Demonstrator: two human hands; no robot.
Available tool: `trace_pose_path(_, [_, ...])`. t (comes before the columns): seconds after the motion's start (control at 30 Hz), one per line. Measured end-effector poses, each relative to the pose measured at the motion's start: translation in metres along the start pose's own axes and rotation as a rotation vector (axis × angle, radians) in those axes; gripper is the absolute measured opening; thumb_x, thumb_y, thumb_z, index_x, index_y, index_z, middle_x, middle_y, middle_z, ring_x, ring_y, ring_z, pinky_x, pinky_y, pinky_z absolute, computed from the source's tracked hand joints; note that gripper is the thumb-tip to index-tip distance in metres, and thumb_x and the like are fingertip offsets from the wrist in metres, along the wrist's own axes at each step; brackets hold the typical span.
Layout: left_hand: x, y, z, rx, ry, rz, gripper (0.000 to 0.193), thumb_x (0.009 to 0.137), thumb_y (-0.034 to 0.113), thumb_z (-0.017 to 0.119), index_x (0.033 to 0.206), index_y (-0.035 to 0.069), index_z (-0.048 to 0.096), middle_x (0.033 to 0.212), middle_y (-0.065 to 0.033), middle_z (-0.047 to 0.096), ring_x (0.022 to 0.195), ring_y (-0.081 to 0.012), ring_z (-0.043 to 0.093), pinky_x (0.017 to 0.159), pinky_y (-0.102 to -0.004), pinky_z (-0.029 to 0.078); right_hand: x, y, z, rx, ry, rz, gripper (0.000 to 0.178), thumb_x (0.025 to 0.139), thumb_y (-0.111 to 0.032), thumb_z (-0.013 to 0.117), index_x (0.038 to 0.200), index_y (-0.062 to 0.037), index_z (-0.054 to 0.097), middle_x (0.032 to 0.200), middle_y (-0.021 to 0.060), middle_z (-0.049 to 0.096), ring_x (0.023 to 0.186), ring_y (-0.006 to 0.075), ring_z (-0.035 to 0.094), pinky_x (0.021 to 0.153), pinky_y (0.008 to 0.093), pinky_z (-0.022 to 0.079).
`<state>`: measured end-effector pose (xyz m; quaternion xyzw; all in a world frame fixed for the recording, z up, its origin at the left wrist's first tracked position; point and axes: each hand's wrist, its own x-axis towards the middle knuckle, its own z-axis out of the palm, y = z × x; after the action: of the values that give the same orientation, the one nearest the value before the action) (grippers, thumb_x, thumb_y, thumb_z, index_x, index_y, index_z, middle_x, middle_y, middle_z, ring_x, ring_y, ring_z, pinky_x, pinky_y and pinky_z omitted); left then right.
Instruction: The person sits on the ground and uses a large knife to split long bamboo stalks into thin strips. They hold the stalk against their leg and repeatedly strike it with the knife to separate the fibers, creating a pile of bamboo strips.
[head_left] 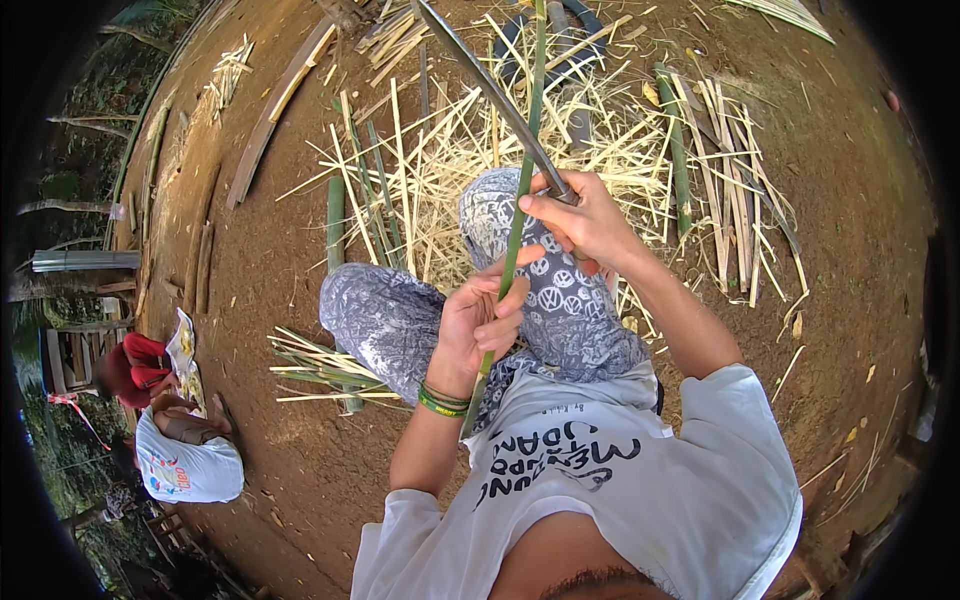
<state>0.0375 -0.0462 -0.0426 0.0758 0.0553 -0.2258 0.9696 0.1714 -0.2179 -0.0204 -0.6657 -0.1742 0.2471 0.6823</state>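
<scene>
A long green bamboo strip [514,243] runs upright in front of my body, its lower end close to my shirt. My left hand [482,322] is closed round its lower part, with the index finger pointing outward. In my right hand [592,222] is the handle of a long-bladed machete [490,88], the blade slanting up to the left and crossing the strip. My right thumb lies against the strip just below the blade. Both hands are above my knees, which are in grey patterned trousers [575,290].
A heap of pale bamboo shavings [450,190] covers the ground beyond my knees. Green bamboo poles [336,222] lie among it. Split strips [735,190] are at the right, and a bundle of strips [325,365] by my left knee. Two people [190,465] sit far left.
</scene>
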Motion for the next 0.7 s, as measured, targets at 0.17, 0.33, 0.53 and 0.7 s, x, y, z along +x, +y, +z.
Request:
trace_pose_path(0.17, [-0.017,-0.009,-0.007,0.094,0.067,-0.007,0.043,0.105,0.017,0.033,0.141,-0.004,0.044,0.068,-0.0037,0.043,0.042,-0.0079,0.039,0.034,-0.0206,0.033,0.0,0.002,-0.003,0.022,0.031,-0.01,0.026,0.094,-0.025,0.069,0.106,-0.002,0.067,0.051,-0.0058,0.046,0.041,0.0038,0.04,0.041,0.0245,0.028])
trace_pose_path(0.33, [-0.014,-0.009,0.013,0.639,0.374,0.149,0.039,0.108,0.025,0.041,0.133,-0.004,0.053,0.069,-0.0006,0.049,0.044,-0.0044,0.041,0.037,-0.0189,0.032,-0.003,0.002,-0.015,-0.207,0.105,-0.057,0.04,0.103,-0.038,0.054,0.113,-0.0023,0.071,0.051,-0.0067,0.042,0.043,0.0039,0.037,0.044,0.0248,0.028])
trace_pose_path(0.53, [0.0,-0.014,0.011,1.053,0.675,0.326,0.033,0.104,0.02,0.057,0.13,0.001,0.057,0.071,0.0006,0.058,0.049,-0.0015,0.047,0.04,-0.018,0.034,-0.015,0.02,-0.025,-0.492,0.126,-0.173,0.062,0.096,-0.054,0.056,0.115,0.0042,0.07,0.063,0.0125,0.062,0.058,0.0182,0.059,0.057,0.0346,0.045])
trace_pose_path(0.7, [0.008,-0.01,0.001,1.137,0.688,0.412,0.036,0.102,0.018,0.06,0.134,0.003,0.055,0.072,0.0008,0.059,0.051,-0.0031,0.049,0.042,-0.019,0.036,-0.03,0.008,-0.02,-0.678,0.075,-0.131,0.059,0.094,-0.055,0.059,0.113,-0.0004,0.071,0.061,0.0152,0.064,0.058,0.0283,0.066,0.058,0.0398,0.049])
